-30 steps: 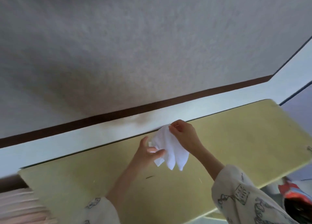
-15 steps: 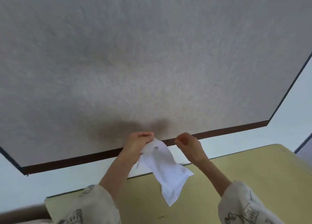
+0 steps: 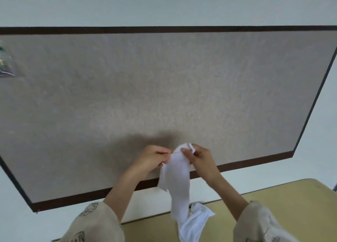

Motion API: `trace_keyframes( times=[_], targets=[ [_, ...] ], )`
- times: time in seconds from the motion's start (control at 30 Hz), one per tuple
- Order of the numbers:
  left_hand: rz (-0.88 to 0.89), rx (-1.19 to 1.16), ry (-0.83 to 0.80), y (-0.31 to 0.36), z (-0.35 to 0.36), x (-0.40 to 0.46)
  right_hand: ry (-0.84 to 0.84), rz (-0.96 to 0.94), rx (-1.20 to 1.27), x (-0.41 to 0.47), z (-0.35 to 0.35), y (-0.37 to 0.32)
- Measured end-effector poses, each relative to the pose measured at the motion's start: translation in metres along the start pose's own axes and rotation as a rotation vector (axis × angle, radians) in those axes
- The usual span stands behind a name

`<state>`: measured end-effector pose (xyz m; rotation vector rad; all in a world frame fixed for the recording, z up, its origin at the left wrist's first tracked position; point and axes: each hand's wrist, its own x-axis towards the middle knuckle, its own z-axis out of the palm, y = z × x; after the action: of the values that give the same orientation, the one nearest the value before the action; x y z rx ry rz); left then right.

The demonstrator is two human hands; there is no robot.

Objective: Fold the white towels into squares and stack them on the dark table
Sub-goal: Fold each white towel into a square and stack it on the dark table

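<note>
Nearest me, the yellow tabletop (image 3: 273,205) catches the lower end of the white towel (image 3: 179,183) — the rest hangs in the air. I see my left hand (image 3: 153,158) pinching its top edge, and my right hand (image 3: 201,159) with fingers clamped on the bunched corner. Behind them — a framed beige board (image 3: 145,86) on the wall.

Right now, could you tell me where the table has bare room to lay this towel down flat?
The yellow table is bare to the right of the right hand, out to its rounded far corner. A narrower bare strip lies between the two sleeves near the front edge. The middle is crowded: the white towel held by the left hand hangs there.
</note>
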<state>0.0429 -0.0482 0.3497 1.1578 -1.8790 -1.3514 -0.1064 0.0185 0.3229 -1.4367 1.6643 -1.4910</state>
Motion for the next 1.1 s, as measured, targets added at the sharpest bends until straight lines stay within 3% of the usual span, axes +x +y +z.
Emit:
trace_keyframes(
  times=[0.07,0.17,0.37,0.53,0.67,0.87,1.1],
  targets=[
    [0.084,0.125,0.006,0.004,-0.003,-0.001,-0.119,0.105,0.06,0.011,-0.011,-0.011],
    [0.185,0.163,0.021,0.01,-0.004,0.002,-0.205,0.082,0.044,0.021,-0.018,-0.026],
    [0.209,0.113,-0.059,0.018,-0.003,0.004,-0.232,0.034,0.017,0.036,-0.022,-0.046],
    [0.241,0.1,-0.008,0.024,-0.019,0.009,-0.229,0.043,0.005,0.045,-0.028,-0.05],
    [0.374,0.303,0.045,0.027,-0.029,0.017,-0.208,0.038,-0.007,0.053,-0.024,-0.051],
    [0.272,0.598,0.038,-0.014,-0.042,0.027,-0.17,0.0,-0.048,0.065,-0.019,-0.06],
    [0.217,0.498,0.085,-0.044,-0.064,0.027,-0.168,0.033,-0.121,0.072,-0.023,-0.045]
  ],
)
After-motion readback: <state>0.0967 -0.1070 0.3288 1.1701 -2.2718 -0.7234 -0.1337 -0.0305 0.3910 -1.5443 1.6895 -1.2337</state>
